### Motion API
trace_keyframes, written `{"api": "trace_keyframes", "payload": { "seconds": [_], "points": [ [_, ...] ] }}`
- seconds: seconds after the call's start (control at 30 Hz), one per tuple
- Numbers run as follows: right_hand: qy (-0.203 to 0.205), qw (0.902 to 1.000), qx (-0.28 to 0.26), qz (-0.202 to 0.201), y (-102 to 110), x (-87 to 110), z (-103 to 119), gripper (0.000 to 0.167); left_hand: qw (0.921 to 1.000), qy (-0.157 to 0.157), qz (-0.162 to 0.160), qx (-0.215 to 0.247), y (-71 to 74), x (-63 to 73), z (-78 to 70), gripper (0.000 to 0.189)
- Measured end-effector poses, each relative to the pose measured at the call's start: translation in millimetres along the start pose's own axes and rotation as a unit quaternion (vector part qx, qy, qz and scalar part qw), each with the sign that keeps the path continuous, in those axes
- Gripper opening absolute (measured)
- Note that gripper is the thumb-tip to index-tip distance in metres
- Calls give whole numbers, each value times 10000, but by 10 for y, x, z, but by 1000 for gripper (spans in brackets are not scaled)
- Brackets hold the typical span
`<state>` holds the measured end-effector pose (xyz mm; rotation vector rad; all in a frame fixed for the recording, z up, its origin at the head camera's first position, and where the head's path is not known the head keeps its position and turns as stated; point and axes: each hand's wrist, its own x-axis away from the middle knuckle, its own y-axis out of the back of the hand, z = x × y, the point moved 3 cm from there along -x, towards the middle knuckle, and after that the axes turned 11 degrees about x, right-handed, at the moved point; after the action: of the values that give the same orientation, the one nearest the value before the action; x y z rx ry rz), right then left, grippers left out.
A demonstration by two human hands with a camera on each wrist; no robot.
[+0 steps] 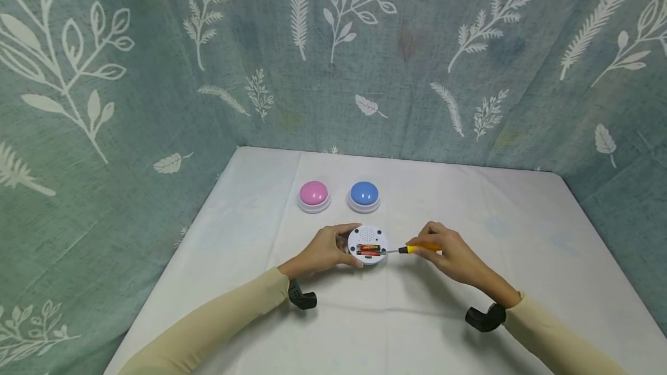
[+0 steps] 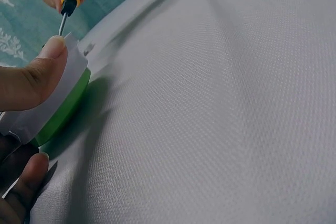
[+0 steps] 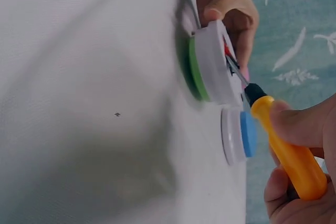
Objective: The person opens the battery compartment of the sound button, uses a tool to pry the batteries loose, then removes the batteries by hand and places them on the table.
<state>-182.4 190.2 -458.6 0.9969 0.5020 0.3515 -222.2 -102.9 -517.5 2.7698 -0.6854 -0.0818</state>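
Note:
A round white push-button device (image 1: 369,231) is turned over, its base with speaker holes facing up and its green dome (image 2: 65,109) towards the table. Two red batteries (image 1: 369,253) lie side by side in its open compartment. My left hand (image 1: 324,251) grips the device by its left rim, thumb on the near edge and a finger along the far edge. From the right, my right hand (image 1: 452,254) holds a screwdriver (image 3: 296,158) by its yellow handle. Its metal shaft reaches into the compartment, with the tip at the right end of the nearer battery.
Behind the device stand a pink push-button (image 1: 314,194) and a blue push-button (image 1: 364,194), domes up. White cloth (image 1: 333,334) covers the table. A green leaf-patterned curtain (image 1: 323,103) hangs at the back and sides. Each wrist wears a black camera.

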Motion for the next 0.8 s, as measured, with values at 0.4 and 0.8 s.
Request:
{"api": "trace_keyframes", "payload": {
  "seconds": [0.4, 0.8],
  "points": [
    [1135, 9876, 1082, 2, 204, -150, 358, 18, 10000, -52, -8, -18, -9, -2, -13, 91],
    [1619, 9500, 2619, 527, 240, -371, 848, 14, 9998, -113, -69, -140, -14, -2, -37, 91]
  ]
}}
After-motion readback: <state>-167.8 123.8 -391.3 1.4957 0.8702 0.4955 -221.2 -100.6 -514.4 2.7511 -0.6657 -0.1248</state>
